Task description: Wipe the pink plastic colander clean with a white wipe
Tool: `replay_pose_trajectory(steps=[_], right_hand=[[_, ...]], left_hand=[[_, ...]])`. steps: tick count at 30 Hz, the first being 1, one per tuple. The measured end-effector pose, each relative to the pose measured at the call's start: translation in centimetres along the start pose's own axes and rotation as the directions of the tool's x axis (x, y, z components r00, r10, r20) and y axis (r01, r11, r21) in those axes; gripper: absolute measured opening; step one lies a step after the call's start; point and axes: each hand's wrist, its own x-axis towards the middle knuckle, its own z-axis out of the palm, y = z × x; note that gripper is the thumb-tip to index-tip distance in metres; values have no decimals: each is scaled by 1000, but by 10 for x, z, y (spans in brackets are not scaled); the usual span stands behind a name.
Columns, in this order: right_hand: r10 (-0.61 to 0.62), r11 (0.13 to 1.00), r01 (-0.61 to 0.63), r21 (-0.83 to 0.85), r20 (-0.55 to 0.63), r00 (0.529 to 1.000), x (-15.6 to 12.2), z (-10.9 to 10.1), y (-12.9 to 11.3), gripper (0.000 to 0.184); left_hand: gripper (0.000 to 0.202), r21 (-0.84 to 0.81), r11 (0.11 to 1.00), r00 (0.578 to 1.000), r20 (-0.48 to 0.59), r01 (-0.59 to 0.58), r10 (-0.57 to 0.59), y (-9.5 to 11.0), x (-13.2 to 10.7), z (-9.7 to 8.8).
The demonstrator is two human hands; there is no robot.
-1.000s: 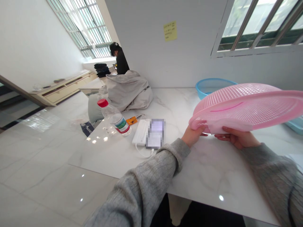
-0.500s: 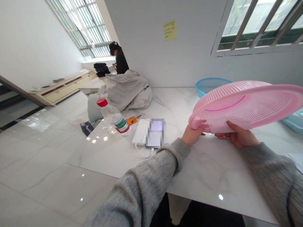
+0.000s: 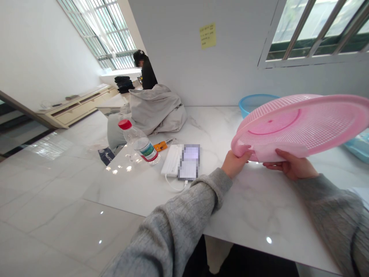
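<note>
A pink plastic colander point(image 3: 323, 123) is held tilted above the table, its perforated inside turned partly towards me. My left hand point(image 3: 236, 163) grips its rim at the near left. Against the near rim lies a thin pale cloth or tissue point(image 3: 281, 152); its exact kind is unclear. My right hand point(image 3: 294, 164) pinches this sheet and the rim, thumb on top and fingers beneath, partly hidden by the rim. Behind the colander stands a blue basin point(image 3: 253, 102), half covered by it.
Left of my arms on the marble-patterned table point(image 3: 248, 215) are a red-capped water bottle point(image 3: 147, 150), an orange item point(image 3: 160, 146), a white power bank point(image 3: 172, 161) cabled to a phone point(image 3: 188, 163), and grey fabric point(image 3: 157, 109). A light-blue container point(image 3: 359, 148) sits far right. Another person point(image 3: 148, 73) is beyond.
The colander has tilted slightly, its far side rising and more of its inside facing me. Both hands keep their hold at nearly the same spots.
</note>
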Motion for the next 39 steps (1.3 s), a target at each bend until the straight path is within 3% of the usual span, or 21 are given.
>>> replay_pose_trajectory(steps=[4,8,17,25,32,36,39], right_hand=[[-111,994,110,-23,-68,992,6,-6,-1,51],[-241,970,231,-74,-192,951,6,-6,-1,49],[-255,967,252,-45,-211,944,4,-6,-4,60],[-118,993,119,12,-68,991,-2,1,-6,62],[-71,997,71,8,22,997,-16,13,-9,47],[-49,999,48,15,49,998,-16,14,-7,50],[-61,998,60,24,47,997,-11,12,-3,52]], left_hand=[[39,78,969,957,-157,-236,245,9,6,-11],[44,117,961,929,-249,-251,273,9,12,-18],[53,-59,978,969,-163,-199,187,-8,15,-13],[62,-243,970,999,22,-31,37,-4,4,-4],[59,-188,981,987,161,40,-9,-3,-2,1],[45,-58,998,989,149,-13,21,-10,1,1],[37,82,996,997,73,-45,39,-15,4,-1]])
